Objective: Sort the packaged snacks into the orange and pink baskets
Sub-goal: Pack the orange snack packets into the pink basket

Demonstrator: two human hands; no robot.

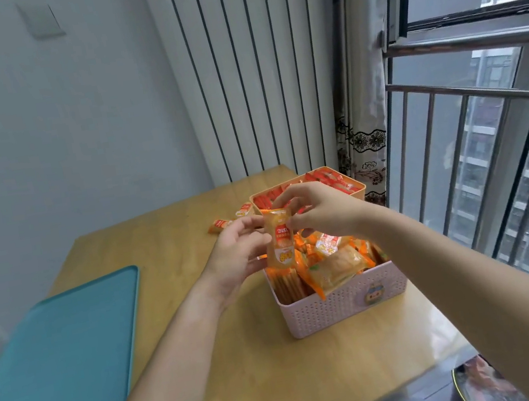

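Both hands hold one orange snack packet [279, 240] upright above the near left corner of the pink basket [341, 302]. My left hand [238, 256] grips its left side and my right hand [320, 209] pinches its top. The pink basket is heaped with orange-wrapped snacks [334, 258]. Behind it stands the orange basket [359, 187], filled with red packets [263, 200]; my right hand hides part of it. Two loose orange packets lie on the table left of the orange basket, one [220, 224] nearer the table's middle and one [244, 210] by the basket.
A teal tray [57, 365] lies on the left of the wooden table [286, 387]. A wall and a striped radiator stand behind. A curtain, window and metal railing are on the right, close to the baskets.
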